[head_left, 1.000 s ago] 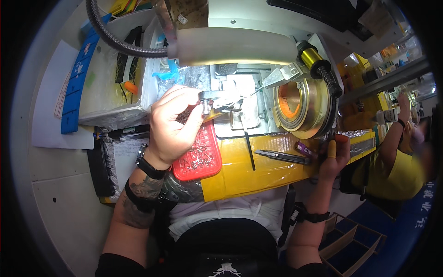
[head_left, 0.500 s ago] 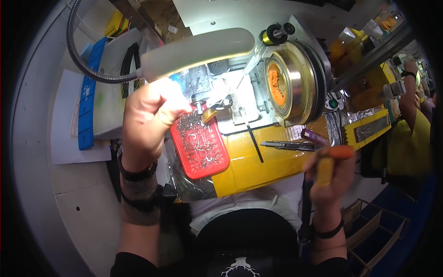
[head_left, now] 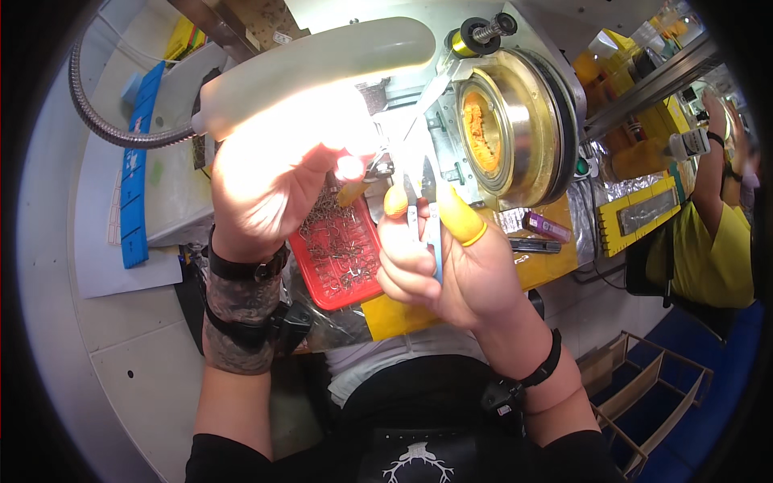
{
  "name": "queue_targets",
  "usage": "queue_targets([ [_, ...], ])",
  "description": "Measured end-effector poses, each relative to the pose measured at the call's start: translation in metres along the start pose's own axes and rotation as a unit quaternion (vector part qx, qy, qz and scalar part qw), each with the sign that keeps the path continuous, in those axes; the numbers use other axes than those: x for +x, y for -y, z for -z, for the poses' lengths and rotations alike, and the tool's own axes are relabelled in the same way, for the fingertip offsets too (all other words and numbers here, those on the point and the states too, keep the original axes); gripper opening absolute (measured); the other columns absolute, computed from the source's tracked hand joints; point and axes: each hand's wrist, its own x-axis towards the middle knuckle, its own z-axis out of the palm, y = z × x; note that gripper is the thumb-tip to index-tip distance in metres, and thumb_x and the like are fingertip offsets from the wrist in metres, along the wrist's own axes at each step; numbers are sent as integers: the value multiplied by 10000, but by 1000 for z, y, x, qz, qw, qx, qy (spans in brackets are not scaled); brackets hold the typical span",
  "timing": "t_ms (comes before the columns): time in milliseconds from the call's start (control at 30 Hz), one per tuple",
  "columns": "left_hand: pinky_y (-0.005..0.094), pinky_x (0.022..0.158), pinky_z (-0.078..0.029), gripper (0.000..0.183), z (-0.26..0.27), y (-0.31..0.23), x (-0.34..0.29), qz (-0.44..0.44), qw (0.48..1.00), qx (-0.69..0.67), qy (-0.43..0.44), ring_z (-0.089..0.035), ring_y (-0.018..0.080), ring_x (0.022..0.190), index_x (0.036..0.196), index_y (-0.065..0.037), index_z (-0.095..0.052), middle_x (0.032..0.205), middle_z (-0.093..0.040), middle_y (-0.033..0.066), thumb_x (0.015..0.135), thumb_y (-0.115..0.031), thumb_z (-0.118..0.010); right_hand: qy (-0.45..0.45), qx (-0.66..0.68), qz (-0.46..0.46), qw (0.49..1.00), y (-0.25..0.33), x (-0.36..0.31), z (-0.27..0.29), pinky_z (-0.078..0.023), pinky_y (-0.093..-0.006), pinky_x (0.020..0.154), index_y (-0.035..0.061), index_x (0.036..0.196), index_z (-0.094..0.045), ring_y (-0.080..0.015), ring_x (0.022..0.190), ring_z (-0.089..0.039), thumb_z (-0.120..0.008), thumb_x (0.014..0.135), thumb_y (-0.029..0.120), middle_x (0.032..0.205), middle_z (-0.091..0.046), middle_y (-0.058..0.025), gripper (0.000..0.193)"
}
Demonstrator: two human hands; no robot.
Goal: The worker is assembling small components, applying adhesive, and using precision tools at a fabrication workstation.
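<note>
**Mid-step, with plenty left**

I judge the work partway: my right hand (head_left: 463,274) grips light-blue-handled snips (head_left: 436,241), raised above the desk (head_left: 386,319) near its front edge. Glare washes out my left hand (head_left: 270,169) — I can't tell what its fingertips grip. How much is done doesn't show; plenty seems left — small metal hooks (head_left: 346,262) lie loose in the red tray (head_left: 330,303) by that front edge. Orange material (head_left: 481,135) sits inside the round metal drum (head_left: 515,121) farther back.

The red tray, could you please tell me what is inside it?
The red tray holds many small metal pieces. The left hand covers its upper-left corner, so whatever lies there cannot be seen.
</note>
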Motion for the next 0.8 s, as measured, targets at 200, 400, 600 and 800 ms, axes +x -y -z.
queue_targets([
  [200,312,667,-419,282,1,0,1,-3,999,-45,-13,-539,201,711,1161,70,-576,957,-585,160,1009,-166,-550,91,9,19,996,-1,9,13,-342,-277,526,70,1154,-534,-133,439,-338,-280,1146,450,598,-391,-4,458],
  [400,308,654,-415,330,3,2,0,-3,999,-37,-3,-531,181,679,1168,67,-567,931,-579,139,1007,-221,-575,11,10,35,999,-4,10,6,-318,-269,505,79,1093,-526,-114,411,-287,-353,1146,378,575,-368,3,349],
  [600,308,651,-417,357,5,1,1,4,999,-42,13,-526,171,672,1189,69,-558,936,-582,131,1008,-237,-583,-43,5,56,998,-8,11,-9,-304,-266,507,81,1065,-521,-109,403,-266,-370,1146,347,563,-352,7,316],
  [800,325,688,-449,344,2,0,2,10,997,-75,0,-533,190,716,1218,76,-555,1036,-592,163,1020,-205,-569,-25,30,62,997,-8,11,-4,-300,-264,515,86,1051,-523,-107,399,-252,-355,1151,333,550,-338,25,315],
])
